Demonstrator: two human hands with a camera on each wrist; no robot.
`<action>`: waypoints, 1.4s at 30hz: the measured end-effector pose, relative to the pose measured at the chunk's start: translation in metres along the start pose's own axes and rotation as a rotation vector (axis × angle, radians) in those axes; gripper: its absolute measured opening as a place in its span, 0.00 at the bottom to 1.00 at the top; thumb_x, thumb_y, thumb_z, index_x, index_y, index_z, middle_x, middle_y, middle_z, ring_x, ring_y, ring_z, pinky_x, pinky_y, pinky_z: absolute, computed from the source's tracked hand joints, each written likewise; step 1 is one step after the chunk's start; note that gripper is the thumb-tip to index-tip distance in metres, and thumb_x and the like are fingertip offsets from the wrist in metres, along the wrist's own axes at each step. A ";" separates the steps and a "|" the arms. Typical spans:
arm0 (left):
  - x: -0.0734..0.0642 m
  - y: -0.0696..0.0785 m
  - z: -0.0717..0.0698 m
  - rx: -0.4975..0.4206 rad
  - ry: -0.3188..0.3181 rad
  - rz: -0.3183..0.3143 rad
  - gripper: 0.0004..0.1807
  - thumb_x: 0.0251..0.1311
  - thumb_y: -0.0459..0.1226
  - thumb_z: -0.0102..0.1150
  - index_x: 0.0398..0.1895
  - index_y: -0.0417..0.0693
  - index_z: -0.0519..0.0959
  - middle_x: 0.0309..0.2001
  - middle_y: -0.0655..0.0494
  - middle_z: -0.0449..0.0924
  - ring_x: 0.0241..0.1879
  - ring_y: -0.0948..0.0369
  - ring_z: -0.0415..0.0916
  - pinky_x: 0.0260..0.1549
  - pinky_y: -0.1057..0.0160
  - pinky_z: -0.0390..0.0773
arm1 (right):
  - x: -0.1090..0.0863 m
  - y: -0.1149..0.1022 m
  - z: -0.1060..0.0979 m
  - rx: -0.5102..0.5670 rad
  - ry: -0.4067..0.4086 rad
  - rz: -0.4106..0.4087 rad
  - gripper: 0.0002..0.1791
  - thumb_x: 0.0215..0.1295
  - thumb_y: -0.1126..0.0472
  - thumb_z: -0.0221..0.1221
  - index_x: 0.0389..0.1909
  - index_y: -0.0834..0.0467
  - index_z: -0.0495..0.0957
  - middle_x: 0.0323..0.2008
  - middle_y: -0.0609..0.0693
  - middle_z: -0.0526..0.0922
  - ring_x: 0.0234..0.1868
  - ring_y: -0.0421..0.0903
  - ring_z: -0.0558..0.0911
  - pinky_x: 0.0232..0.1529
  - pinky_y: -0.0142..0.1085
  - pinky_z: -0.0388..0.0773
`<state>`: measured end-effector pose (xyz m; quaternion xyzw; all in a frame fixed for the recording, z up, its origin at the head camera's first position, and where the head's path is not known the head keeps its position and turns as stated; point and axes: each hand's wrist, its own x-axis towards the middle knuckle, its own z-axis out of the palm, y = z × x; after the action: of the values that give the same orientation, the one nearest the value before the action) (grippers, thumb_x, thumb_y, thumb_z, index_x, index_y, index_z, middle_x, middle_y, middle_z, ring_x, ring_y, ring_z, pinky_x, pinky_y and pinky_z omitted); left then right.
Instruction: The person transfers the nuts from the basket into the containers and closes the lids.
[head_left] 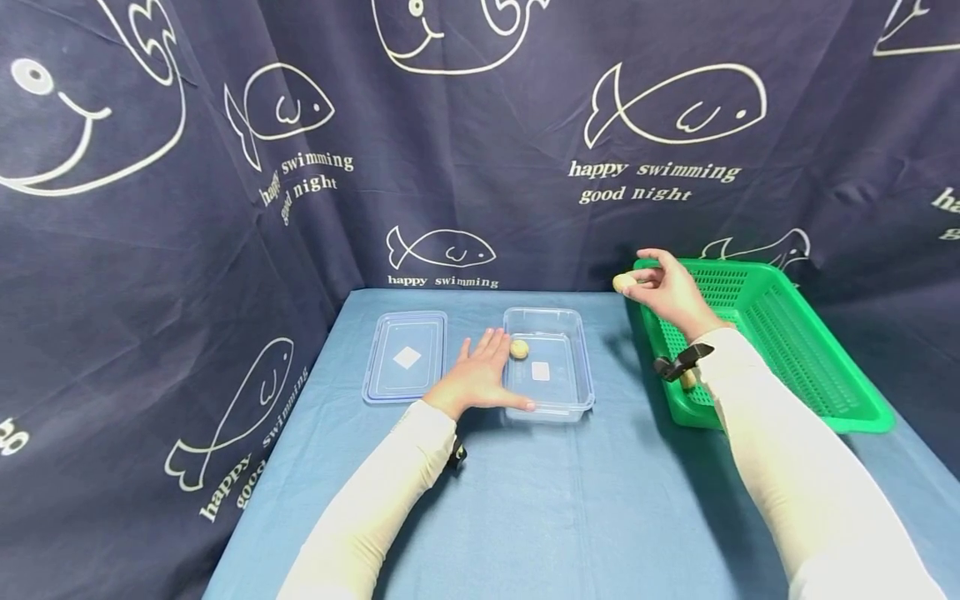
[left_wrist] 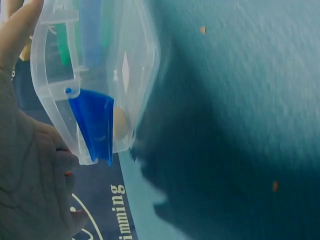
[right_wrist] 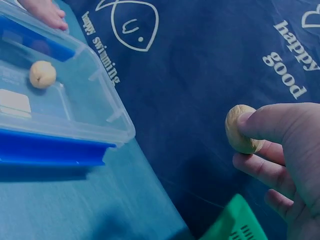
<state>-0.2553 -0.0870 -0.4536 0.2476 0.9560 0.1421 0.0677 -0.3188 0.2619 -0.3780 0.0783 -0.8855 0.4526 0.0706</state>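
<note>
Beyond both the left hand (head_left: 483,377) and the right hand (head_left: 671,293) hangs a dark navy curtain (head_left: 465,167), creased here and there and printed with white outline fish (head_left: 678,108) and pale lettering (head_left: 654,171) reading "happy swimming" and "good night". It also closes off the side to the left of the left hand and reaches past the right hand's outer side. Beneath the hands spreads a blue tabletop (head_left: 555,508), perhaps cloth-covered, though its weave is hard to make out. Shadows (head_left: 705,475) darken it near both hands.
</note>
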 end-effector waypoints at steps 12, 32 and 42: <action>-0.002 -0.003 -0.001 0.019 0.002 0.022 0.74 0.41 0.77 0.62 0.82 0.43 0.42 0.82 0.45 0.40 0.81 0.51 0.35 0.75 0.41 0.38 | -0.004 -0.011 0.028 0.069 -0.075 -0.028 0.38 0.68 0.62 0.65 0.75 0.60 0.59 0.58 0.66 0.81 0.51 0.51 0.84 0.42 0.27 0.77; -0.002 -0.003 0.002 0.036 0.005 0.024 0.73 0.42 0.77 0.61 0.82 0.43 0.44 0.82 0.46 0.40 0.81 0.51 0.36 0.75 0.42 0.40 | -0.005 -0.022 0.077 0.152 -0.109 -0.089 0.35 0.63 0.71 0.66 0.70 0.66 0.63 0.53 0.69 0.83 0.47 0.56 0.86 0.41 0.22 0.76; -0.001 -0.002 0.003 0.036 0.001 0.014 0.73 0.42 0.77 0.61 0.83 0.45 0.41 0.82 0.48 0.38 0.81 0.52 0.34 0.75 0.43 0.40 | -0.007 -0.019 0.095 0.174 -0.123 -0.052 0.35 0.64 0.70 0.66 0.70 0.63 0.64 0.53 0.65 0.84 0.48 0.54 0.86 0.43 0.27 0.78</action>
<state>-0.2549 -0.0888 -0.4567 0.2552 0.9567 0.1257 0.0616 -0.3135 0.1747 -0.4193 0.1347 -0.8432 0.5200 0.0211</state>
